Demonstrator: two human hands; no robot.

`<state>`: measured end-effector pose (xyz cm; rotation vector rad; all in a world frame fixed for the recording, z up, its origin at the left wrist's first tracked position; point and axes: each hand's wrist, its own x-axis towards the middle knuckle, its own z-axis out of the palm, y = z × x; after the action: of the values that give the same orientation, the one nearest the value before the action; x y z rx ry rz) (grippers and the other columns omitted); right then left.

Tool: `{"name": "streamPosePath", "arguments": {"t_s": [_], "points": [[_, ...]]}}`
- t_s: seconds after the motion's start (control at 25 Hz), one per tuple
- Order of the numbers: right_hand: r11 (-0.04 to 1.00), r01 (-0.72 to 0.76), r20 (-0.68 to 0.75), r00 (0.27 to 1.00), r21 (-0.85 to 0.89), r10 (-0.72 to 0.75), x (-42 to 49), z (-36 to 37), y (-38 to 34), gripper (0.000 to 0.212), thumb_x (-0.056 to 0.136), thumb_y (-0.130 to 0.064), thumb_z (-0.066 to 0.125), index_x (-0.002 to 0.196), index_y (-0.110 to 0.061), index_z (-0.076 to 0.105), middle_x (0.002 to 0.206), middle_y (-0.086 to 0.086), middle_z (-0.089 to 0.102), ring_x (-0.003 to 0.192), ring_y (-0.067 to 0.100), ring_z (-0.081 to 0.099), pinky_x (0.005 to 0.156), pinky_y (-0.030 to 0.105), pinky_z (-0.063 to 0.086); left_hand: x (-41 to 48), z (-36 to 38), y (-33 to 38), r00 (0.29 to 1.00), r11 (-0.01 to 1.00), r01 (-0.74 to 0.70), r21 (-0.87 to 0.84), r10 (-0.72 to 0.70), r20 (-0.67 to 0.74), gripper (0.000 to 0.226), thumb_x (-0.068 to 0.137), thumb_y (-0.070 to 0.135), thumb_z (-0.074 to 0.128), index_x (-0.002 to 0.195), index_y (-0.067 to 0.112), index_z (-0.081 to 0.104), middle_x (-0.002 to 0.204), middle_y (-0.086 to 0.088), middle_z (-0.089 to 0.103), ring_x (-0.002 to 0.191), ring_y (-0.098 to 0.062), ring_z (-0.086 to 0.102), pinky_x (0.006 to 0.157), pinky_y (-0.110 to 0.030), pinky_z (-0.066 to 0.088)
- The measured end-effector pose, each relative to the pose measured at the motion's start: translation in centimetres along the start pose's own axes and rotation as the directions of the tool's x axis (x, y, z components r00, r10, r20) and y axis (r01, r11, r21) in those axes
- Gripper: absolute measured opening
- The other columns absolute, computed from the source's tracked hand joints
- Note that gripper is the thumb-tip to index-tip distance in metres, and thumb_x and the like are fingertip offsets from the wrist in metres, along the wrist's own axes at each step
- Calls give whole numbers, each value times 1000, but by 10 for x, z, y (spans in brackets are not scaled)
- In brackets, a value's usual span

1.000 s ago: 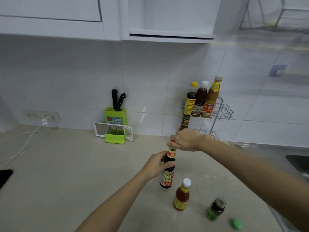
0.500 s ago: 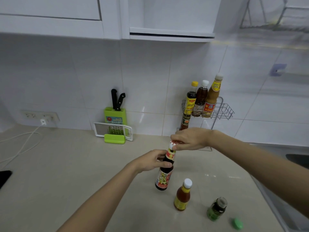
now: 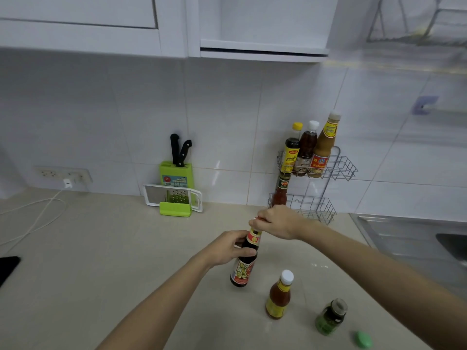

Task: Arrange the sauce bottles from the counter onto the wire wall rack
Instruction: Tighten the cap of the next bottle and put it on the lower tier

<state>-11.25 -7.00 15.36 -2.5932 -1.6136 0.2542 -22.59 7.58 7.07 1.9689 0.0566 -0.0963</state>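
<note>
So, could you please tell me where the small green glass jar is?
The small green glass jar stands on the beige counter, lower right in the head view, between the white-capped orange sauce bottle and a loose green lid.

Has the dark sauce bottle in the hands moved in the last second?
Yes. The dark sauce bottle has tilted, its base swinging left, away from the orange sauce bottle standing on the counter.

A tall bottle is held tilted over the counter, with the left hand wrapped round its neck and the right hand set on its top. Near it on the right, a smaller bottle is stood on the counter, then a jar, and a loose cap is laid past the jar. Behind the hands, the wire rack is fixed to the wall with three bottles stood in its upper basket and one bottle in the lower basket, and a knife block is stood well to the left of the rack.
</note>
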Motion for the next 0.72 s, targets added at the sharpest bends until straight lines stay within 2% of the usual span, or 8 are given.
{"name": "streamPosePath", "arguments": {"t_s": [0.16,0.24,0.32,0.4,0.48,0.56,0.64,0.72], "points": [[974,-202,69,978,98,196,12,-10,10,60,94,-61,28,80,-13,60,77,7,57,74,22,53,71,31,38,12,3,12,999,998,18,-57,-20,-41,39,84,27,68,119,11,61,114,-1,68,108,-16,64,92,-25,50],[969,-187,0,982,165,189,12,-18,19,53,92,-64,30,76,-20,54,75,1,57,73,20,55,69,32,41,23,1,23,999,992,10,-126,-16,-42,39,86,25,67,121,12,61,120,-3,67,112,-14,62,94,-24,49],[931,-137,-62,984,339,168,8,-20,29,44,89,-62,44,87,-19,54,75,-1,58,71,19,58,65,35,47,34,-4,36,999,982,-18,-186,9,-49,40,87,25,65,126,15,58,126,-3,65,117,-12,60,96,-22,47],[841,-93,-100,980,533,172,3,-20,40,35,88,-50,57,99,-16,59,81,7,64,72,22,62,64,38,51,48,-6,48,998,976,-52,-209,45,-40,42,89,25,63,130,17,56,130,1,63,120,-6,57,95,-18,47],[783,-65,-177,959,618,220,-2,-20,55,33,87,-45,63,101,-14,63,90,15,67,80,27,63,73,45,52,64,-3,60,998,975,-66,-211,64,-16,43,91,23,61,133,16,53,130,4,62,117,2,56,91,-14,48],[733,-70,-254,912,676,322,-7,-19,73,33,86,-41,65,103,-14,63,93,13,68,86,26,62,75,44,52,88,7,70,997,978,-70,-195,73,12,42,93,19,57,134,12,51,124,5,62,110,5,57,85,-8,50],[590,-116,-234,843,799,484,-8,-12,84,32,86,-39,65,108,-16,59,94,5,67,89,22,63,73,36,54,103,13,71,999,990,-39,-135,37,-22,37,95,19,54,130,8,52,118,3,62,107,-3,59,80,-7,51],[434,-183,-198,692,882,695,-10,-1,109,32,84,-41,67,103,-18,55,97,5,66,92,24,65,78,42,58,123,18,68,995,999,3,-32,-7,-99,33,95,21,53,125,7,57,120,-4,64,109,-14,60,83,-13,49]]}}
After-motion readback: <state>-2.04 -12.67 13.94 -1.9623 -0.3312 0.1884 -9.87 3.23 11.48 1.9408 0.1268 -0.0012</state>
